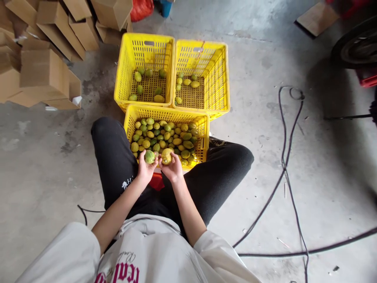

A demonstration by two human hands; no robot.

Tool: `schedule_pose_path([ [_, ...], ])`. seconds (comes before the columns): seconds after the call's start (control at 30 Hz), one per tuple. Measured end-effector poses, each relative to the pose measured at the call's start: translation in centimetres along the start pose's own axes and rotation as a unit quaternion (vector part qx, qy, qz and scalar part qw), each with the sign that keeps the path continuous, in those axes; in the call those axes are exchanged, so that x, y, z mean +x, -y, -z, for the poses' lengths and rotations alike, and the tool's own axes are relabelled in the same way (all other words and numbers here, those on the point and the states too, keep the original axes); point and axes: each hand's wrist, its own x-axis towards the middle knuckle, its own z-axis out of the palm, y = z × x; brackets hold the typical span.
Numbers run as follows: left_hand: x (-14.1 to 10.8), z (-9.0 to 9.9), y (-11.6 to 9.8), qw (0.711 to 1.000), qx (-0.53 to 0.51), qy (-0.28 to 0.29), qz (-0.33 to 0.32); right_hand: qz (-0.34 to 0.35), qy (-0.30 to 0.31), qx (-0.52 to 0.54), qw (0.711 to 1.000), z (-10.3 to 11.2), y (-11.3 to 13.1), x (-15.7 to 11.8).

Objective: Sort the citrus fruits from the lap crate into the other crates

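Between my knees stands a yellow crate (166,109) filled with many green and yellow fruits (177,141). Over its near edge, my left hand (145,167) holds a green fruit (149,157) in its fingers. Close beside it, my right hand (172,168) grips a yellow fruit (166,156). Behind are two more yellow crates: the left one (118,78) has several mostly green fruits spread on its bottom, and the right one (226,78) has several fruits gathered toward its left side.
Cardboard boxes (44,72) are piled at the upper left, near a red bag (141,10). Black cables (285,157) lie looped on the concrete floor to the right. A wheel (359,45) and a flat cardboard piece (317,19) are at the upper right.
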Motion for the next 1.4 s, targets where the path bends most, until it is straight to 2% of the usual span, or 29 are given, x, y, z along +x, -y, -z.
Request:
schedule_pose_path([
  [0.07, 0.0, 0.2, -0.1, 0.999, -0.032, -0.024, -0.018, -0.025, -0.01, 0.016, 1.0, -1.4, 0.7, 1.0],
  [0.13, 0.0, 0.4, -0.2, 0.997, -0.052, -0.042, -0.032, -0.023, 0.017, 0.001, 1.0, -4.5, 1.7, 2.7],
  [0.2, 0.0, 0.4, -0.3, 0.996, -0.063, -0.053, -0.026, 0.02, 0.105, -0.02, 0.994, -8.9, 3.0, 4.4],
  [0.3, 0.1, 0.2, -0.4, 0.996, -0.072, -0.056, -0.003, 0.09, 0.247, 0.026, 0.964, -15.1, 4.5, 5.4],
  [0.37, 0.1, 0.0, -0.4, 0.996, -0.071, -0.058, -0.001, 0.109, 0.297, 0.063, 0.946, -17.0, 4.7, 4.7],
  [0.4, 0.1, 0.0, -0.4, 0.996, -0.067, -0.057, -0.004, 0.113, 0.311, 0.075, 0.941, -17.0, 4.6, 4.1],
  [0.47, 0.3, -0.1, -0.4, 0.997, -0.054, -0.054, -0.007, 0.111, 0.314, 0.084, 0.939, -15.2, 3.9, 3.1],
  [0.53, 0.4, 0.0, -0.2, 0.998, -0.039, -0.057, -0.004, 0.11, 0.286, 0.079, 0.949, -11.6, 3.1, 2.9],
  [0.6, 0.4, 0.2, -0.1, 0.997, -0.028, -0.066, 0.005, 0.128, 0.23, 0.09, 0.961, -7.2, 2.7, 3.6],
  [0.67, 0.3, 0.3, 0.0, 0.996, -0.019, -0.079, 0.029, 0.158, 0.122, 0.11, 0.974, -3.0, 2.9, 4.9],
  [0.73, 0.2, 0.0, -0.2, 0.992, -0.014, -0.098, 0.076, 0.151, -0.035, 0.107, 0.982, 0.0, 3.5, 6.3],
  [0.77, 0.3, -0.5, -0.3, 0.99, -0.014, -0.103, 0.099, 0.153, -0.058, 0.109, 0.981, 1.0, 3.9, 6.8],
  [0.83, 0.5, -2.4, -0.5, 0.989, -0.021, -0.085, 0.119, 0.157, -0.075, 0.109, 0.979, 1.9, 4.3, 7.6],
  [0.87, 0.7, -4.0, -0.6, 0.992, -0.025, -0.055, 0.108, 0.159, -0.064, 0.109, 0.979, 1.8, 4.3, 7.8],
  [0.93, 1.3, -7.9, -0.8, 0.995, -0.026, 0.051, 0.081, 0.151, -0.03, 0.107, 0.982, 1.3, 4.2, 8.0],
  [1.0, 1.6, -12.3, -1.2, 0.982, -0.002, 0.177, 0.058, 0.13, 0.009, 0.104, 0.986, 0.7, 4.1, 8.0],
  [1.07, 1.2, -15.9, -1.7, 0.975, 0.029, 0.222, 0.018, 0.12, 0.015, 0.103, 0.987, 0.6, 4.2, 7.9],
  [1.13, -0.3, -17.7, -2.6, 0.963, 0.047, 0.265, -0.017, 0.131, -0.009, 0.105, 0.986, 0.9, 4.5, 7.8],
  [1.17, -1.5, -17.6, -3.2, 0.956, 0.051, 0.288, -0.031, 0.139, -0.019, 0.105, 0.984, 1.2, 4.7, 7.8],
  [1.23, -4.1, -15.9, -4.6, 0.95, 0.062, 0.301, -0.057, 0.149, -0.024, 0.101, 0.983, 1.8, 5.0, 7.8],
  [1.4, -9.2, -7.0, -8.0, 0.958, 0.104, 0.227, -0.144, 0.134, -0.011, 0.064, 0.989, 2.0, 4.3, 8.7],
])
